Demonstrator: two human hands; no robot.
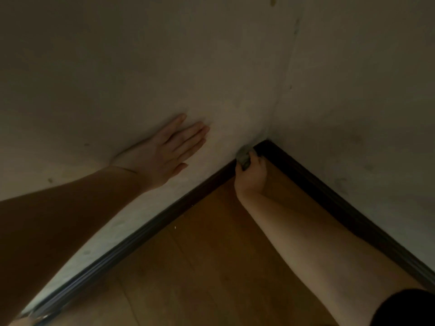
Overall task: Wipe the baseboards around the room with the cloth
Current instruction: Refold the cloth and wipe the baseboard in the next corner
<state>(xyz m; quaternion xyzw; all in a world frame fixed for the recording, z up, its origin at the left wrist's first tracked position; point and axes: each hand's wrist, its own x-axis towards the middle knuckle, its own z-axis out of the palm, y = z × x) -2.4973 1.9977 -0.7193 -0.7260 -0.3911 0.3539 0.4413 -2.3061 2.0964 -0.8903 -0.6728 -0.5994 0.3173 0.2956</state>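
Note:
A dark brown baseboard [150,228] runs along the left wall and meets a second stretch [334,198] on the right wall in the corner. My right hand [251,175] is closed around a small bunched grey cloth [244,157] and presses it against the top of the left baseboard, just short of the corner. My left hand [169,151] lies flat on the pale left wall above the baseboard, fingers extended and holding nothing.
Two pale, slightly stained walls [353,102] meet in a corner at centre right. A wooden plank floor [211,267] fills the lower middle. The scene is dim. A dark sleeve [407,309] shows at the bottom right.

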